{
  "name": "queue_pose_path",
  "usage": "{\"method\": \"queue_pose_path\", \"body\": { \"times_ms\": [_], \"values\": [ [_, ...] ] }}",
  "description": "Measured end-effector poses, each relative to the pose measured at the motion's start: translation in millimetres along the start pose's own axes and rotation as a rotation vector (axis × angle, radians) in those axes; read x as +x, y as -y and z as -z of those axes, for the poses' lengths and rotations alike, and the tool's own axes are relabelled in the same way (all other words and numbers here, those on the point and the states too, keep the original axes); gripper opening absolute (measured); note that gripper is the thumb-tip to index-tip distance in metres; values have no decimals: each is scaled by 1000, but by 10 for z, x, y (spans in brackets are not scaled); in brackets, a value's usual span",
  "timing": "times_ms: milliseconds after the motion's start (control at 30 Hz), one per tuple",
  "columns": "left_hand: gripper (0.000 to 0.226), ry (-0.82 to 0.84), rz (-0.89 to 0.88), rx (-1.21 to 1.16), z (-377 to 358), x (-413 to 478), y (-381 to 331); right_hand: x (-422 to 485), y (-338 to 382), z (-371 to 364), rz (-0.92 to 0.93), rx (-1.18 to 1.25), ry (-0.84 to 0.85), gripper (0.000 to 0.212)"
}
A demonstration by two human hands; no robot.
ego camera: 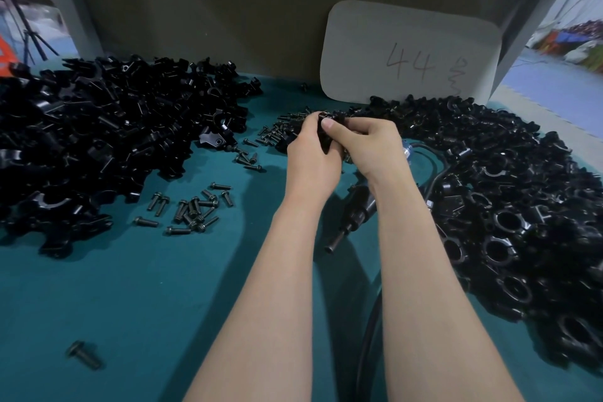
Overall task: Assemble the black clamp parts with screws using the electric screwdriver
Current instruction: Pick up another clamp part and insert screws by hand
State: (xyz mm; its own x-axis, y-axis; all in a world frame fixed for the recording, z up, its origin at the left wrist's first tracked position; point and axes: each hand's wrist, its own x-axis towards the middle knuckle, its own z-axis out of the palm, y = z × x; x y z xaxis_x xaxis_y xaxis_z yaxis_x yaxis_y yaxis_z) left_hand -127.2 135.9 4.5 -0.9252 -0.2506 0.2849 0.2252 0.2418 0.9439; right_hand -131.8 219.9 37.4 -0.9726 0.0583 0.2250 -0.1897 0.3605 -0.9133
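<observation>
The person's left hand [310, 155] and right hand [370, 147] are brought together above the far middle of the teal table [130, 303]. Both grip one black clamp part [324, 137] between them. The left fingers curl round its left side, and the right thumb lies across its top. Most of the part is hidden by the fingers, so whether a screw is seated in it cannot be told.

The electric screwdriver [354, 214] lies on the table below the hands, partly under the right forearm, with its bit end pointing toward the near left. Neither hand touches it. Its black cable [367, 333] runs along the table beside the right forearm toward the near edge.

A large heap of black clamp parts [107, 140] covers the left side of the table. A second heap of ring-shaped clamp parts [505, 206] covers the right side, reaching close to the right forearm.

A loose cluster of black screws [192, 209] lies between the left heap and the left forearm. More screws [275, 130] are scattered just beyond the left hand. A single screw [84, 354] lies apart near the front left.

A grey card [408, 52] marked "44" stands upright against the back panel behind the right heap.
</observation>
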Motion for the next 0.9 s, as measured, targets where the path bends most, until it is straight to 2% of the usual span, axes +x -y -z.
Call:
{"method": "queue_pose_path", "body": {
  "times_ms": [233, 400, 500, 600, 667, 733, 800, 900],
  "values": [
    [30, -5, -9, 24, -16, -1, 21, -23, 33, -16, -11, -4, 12, 10],
    [27, -64, 42, -3, -29, -12, 25, 3, 77, -38, -87, -69, 20, 42],
    [14, -102, 174, -179, -10, 21, 58, 75, 45, 22, -194, -38, 33, 29],
    [16, -128, 331, -393, 23, 34, 76, 46, 29, 69, -251, 140, 95, 27],
    [17, -133, 389, -471, 28, 28, 79, 48, -1, 66, -214, 60, 55, 20],
    [15, -135, 409, -453, 25, 30, 88, 59, -29, 64, -144, -106, -5, 8],
    [15, -139, 396, -390, 31, 30, 96, 67, -49, 69, -87, -214, -65, 16],
    [14, -139, 314, -198, 37, 15, 101, 54, -39, 55, -39, -132, -114, 22]
  ]
}}
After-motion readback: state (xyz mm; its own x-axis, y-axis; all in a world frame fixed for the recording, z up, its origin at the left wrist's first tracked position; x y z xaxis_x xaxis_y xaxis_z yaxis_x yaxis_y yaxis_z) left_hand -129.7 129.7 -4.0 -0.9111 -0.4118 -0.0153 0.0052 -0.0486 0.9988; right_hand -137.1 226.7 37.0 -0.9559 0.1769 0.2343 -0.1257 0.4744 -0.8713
